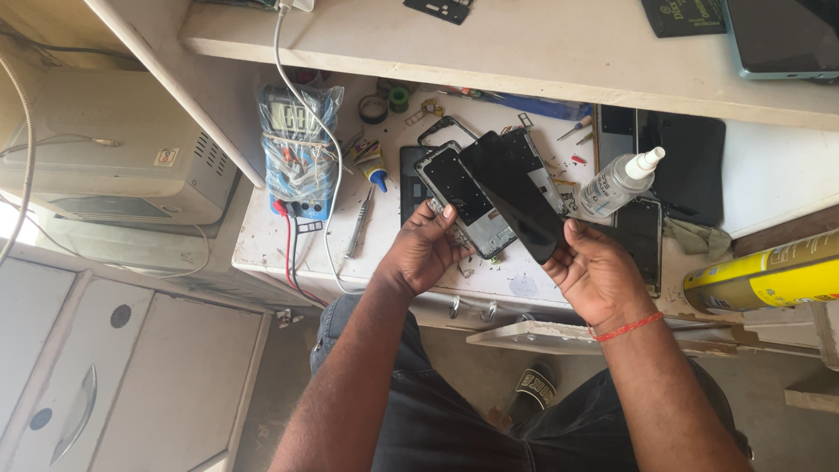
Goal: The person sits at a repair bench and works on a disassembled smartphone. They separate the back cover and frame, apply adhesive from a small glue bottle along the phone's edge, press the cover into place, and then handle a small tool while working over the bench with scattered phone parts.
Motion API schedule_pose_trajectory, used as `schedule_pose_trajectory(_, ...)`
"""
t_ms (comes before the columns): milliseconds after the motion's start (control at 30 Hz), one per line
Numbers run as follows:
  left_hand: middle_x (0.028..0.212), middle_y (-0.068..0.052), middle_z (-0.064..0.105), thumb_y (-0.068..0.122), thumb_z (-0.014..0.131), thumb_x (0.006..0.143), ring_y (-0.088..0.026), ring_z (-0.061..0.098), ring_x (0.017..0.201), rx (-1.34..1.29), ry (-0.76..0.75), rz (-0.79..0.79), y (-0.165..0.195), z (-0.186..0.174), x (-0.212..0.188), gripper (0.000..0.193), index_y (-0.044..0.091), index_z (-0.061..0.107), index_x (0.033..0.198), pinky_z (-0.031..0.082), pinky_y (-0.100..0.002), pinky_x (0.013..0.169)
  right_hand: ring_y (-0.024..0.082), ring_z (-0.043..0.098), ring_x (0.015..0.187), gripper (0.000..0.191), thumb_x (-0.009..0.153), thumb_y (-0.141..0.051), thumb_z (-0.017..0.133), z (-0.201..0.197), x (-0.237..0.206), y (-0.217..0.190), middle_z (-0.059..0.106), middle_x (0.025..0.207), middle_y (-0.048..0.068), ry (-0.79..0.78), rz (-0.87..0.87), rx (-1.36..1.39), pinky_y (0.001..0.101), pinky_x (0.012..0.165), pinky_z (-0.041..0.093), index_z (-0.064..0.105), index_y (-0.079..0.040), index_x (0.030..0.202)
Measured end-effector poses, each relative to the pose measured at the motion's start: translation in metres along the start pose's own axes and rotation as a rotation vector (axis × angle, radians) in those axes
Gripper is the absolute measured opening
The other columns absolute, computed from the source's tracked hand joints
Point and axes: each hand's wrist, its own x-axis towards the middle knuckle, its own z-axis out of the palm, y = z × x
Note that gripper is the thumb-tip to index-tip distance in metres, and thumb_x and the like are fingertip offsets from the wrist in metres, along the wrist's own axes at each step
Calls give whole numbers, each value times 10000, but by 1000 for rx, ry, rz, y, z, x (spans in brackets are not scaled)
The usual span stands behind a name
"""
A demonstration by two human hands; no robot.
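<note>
At frame centre, over the crowded white bench (288, 240) near its front edge, the left hand (421, 253) has fingers curled on the lower end of an opened phone frame (465, 199); the right hand (596, 271) pinches a glossy black screen panel (516, 194) at its lower tip; a plastic spray bottle (617, 182) stands just right; a bagged multimeter (297, 149) lies left.

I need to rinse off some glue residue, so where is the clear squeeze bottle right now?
In the head view, the clear squeeze bottle lies tilted on the white bench, right of the black screen panel and above the right hand.
</note>
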Motion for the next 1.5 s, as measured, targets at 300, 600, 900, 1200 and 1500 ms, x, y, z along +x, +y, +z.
schedule_pose_trajectory(300,1124,-26,719,179,705,974,-242,704,1071,1,20,-8,1,2,-2,160,168,638,1119,584,-484,917,214,665,857,76,961,-153,687,11,-4,14,672,935,8,33,-6,-103,400,762,592,697,-97,1012)
schedule_pose_trajectory(600,1127,-4,712,144,724,964,-227,701,1070,-16,1,9,-2,1,-1,157,189,634,1084,583,-476,904,196,629,804,116,979,-171,678,37,-2,15,605,888,35,74,-28,-138,396,739,597,691,-87,1058)
schedule_pose_trajectory(900,1051,15,693,127,725,977,-201,695,1032,13,13,-2,-3,-1,0,150,171,639,1092,581,-448,870,208,662,779,122,968,-181,691,40,0,19,624,872,25,118,-43,-252,396,687,588,689,-86,1044)
schedule_pose_trajectory(1200,1085,25,719,108,717,962,-195,705,1036,22,13,-18,-2,-1,-1,185,187,650,1115,582,-440,841,141,657,681,178,991,-161,673,37,0,21,637,856,26,98,-174,-448,325,641,606,716,-36,1109)
schedule_pose_trajectory(1500,1049,22,707,68,716,1029,-190,700,1035,-37,-58,-55,-1,-5,1,154,188,650,1097,603,-487,926,55,635,606,192,978,-132,726,47,-7,24,693,799,8,151,-559,-848,215,559,540,760,-46,1146)
